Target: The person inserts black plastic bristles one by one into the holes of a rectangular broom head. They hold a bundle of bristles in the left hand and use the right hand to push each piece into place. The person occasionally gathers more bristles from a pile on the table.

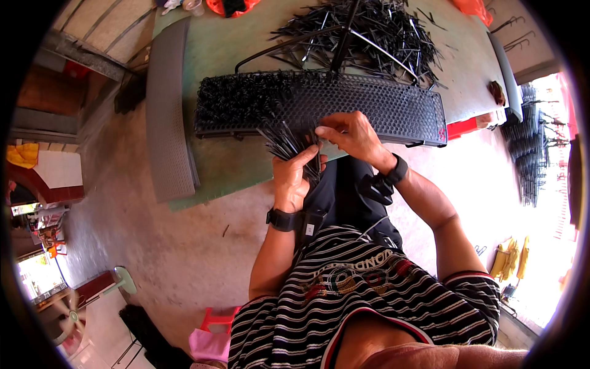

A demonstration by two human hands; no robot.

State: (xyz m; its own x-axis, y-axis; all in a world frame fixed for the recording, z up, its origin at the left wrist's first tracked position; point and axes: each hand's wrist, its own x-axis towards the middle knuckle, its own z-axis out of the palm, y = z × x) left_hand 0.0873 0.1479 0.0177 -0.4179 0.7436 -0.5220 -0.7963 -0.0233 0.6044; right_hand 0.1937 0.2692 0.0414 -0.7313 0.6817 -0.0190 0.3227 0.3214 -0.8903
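My left hand point(292, 178) is closed round a bundle of thin black strips point(284, 141), whose loose ends fan out toward the panel. Just right of the bundle, my right hand point(355, 138) has its thumb and index finger pinched together; what lies between them is too small to make out. In front of both hands is a long black perforated panel point(381, 114), with black rods point(342, 49) rising from its far side. Dense black tufts point(236, 101) cover its left part, while the holes on the right part show bare.
A large heap of black strips point(387, 37) lies behind the panel on the green table point(227, 178). Stacked grey perforated sheets point(166, 111) line the table's left edge. A red stool point(218, 318) stands at the lower left. Dark stacked pieces point(530, 147) are at the far right.
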